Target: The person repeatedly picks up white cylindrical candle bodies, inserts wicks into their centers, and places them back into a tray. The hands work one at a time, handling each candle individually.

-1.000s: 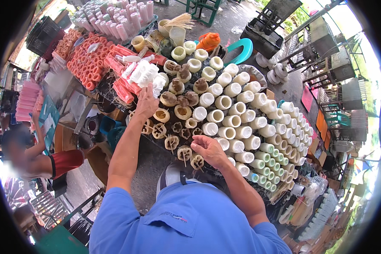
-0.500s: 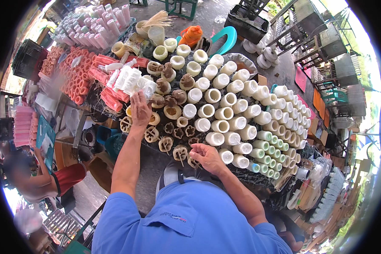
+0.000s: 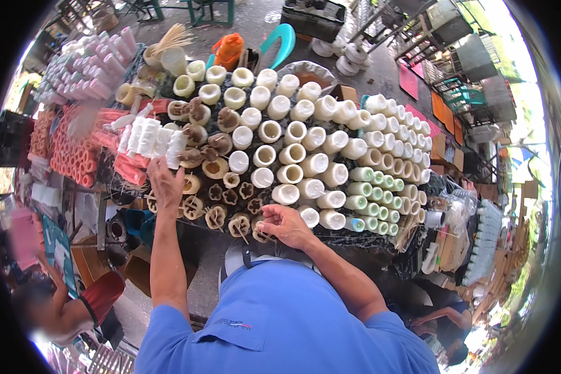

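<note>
My left hand (image 3: 167, 186) is open, fingers apart and stretched forward. Its fingertips reach the near end of a row of white rolls (image 3: 148, 138), which lie on long pink pieces (image 3: 131, 169). My right hand (image 3: 287, 225) is half closed, its fingers curled over the table's near edge. What those fingers may hold is hidden. Beside them are a cream cup-shaped piece with thin sticks across its top (image 3: 239, 225) and small brown flower-shaped cups (image 3: 246, 190). Cream, hollow, candle-like cylinders (image 3: 290, 154) stand in rows ahead and to the right. Brown lumps (image 3: 220, 143) sit on several of them.
Green-tinted cylinders (image 3: 372, 202) stand at the right end. Pink tubes (image 3: 75, 159) are massed at the left. An orange bottle-like object (image 3: 229, 51) and a turquoise chair (image 3: 280, 43) are beyond the table. A co-worker (image 3: 62, 296) sits at left, another person (image 3: 445, 324) at lower right.
The whole view has swung, so the table's contents appear farther left. My left hand has drawn back slightly from the white rolls. My right hand stays by the near-edge cups.
</note>
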A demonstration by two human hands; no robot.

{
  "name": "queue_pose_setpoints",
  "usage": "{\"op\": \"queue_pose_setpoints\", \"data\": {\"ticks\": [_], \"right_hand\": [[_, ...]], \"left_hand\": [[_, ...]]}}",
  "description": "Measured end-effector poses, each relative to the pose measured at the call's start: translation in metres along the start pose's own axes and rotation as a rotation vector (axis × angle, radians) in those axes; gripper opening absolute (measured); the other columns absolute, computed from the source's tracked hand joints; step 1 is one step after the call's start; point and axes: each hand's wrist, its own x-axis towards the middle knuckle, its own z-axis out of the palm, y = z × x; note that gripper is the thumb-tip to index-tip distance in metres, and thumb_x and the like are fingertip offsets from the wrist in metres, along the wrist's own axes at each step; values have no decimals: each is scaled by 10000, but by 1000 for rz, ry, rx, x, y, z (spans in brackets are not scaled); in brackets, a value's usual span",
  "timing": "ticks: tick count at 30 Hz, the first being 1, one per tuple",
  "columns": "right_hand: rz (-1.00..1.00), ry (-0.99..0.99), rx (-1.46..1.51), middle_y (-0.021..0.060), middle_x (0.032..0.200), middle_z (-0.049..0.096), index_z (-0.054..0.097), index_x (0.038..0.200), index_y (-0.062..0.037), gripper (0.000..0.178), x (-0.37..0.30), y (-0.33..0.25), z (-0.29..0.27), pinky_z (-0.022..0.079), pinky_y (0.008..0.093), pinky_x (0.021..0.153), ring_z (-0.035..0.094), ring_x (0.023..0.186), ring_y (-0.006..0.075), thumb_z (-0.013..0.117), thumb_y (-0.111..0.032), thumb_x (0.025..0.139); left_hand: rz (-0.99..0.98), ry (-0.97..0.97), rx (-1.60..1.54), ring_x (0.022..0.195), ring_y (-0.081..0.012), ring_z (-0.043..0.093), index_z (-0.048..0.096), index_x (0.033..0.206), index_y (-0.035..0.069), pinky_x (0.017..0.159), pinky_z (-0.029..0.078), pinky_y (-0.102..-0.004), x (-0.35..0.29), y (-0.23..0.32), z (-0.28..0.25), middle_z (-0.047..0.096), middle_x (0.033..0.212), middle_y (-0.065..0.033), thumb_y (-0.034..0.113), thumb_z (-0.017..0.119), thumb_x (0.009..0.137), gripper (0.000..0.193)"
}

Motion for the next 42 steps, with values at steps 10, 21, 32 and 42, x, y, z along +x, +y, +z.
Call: {"op": "queue_pose_setpoints", "data": {"ticks": [10,21,32,42], "right_hand": [[-94,628,-91,90,910,774,713,1238,27,340,23,1,-131,590,316,755,731,804,154,726,-246,1035],[-295,724,-459,141,962,780,738,1208,32,404,92,-56,-176,585,370,862,736,877,237,785,-290,971],[-51,530,-1125,307,1451,560,506,1495,-10,705,248,-87,-181,529,503,1086,641,1282,437,721,-423,965],[-197,499,-1193,352,1343,551,567,1325,64,631,224,-94,-213,552,526,1027,654,1192,503,745,-405,942]], "left_hand": [[143,21,-197,1126,-397,633,699,1175,-37,1007,512,-493,-40,101,-46,665,1191,-201,157,816,884,369],[207,-193,-408,1099,-389,648,716,1160,-53,948,545,-463,-73,165,-34,666,1188,-211,135,832,860,372],[229,-278,-453,1040,-383,675,737,1117,-33,909,564,-461,-88,165,-28,692,1114,-189,139,836,857,327],[229,-352,-494,1017,-373,681,731,1106,-23,887,567,-468,-116,160,-21,689,1115,-183,143,828,857,314]]}}
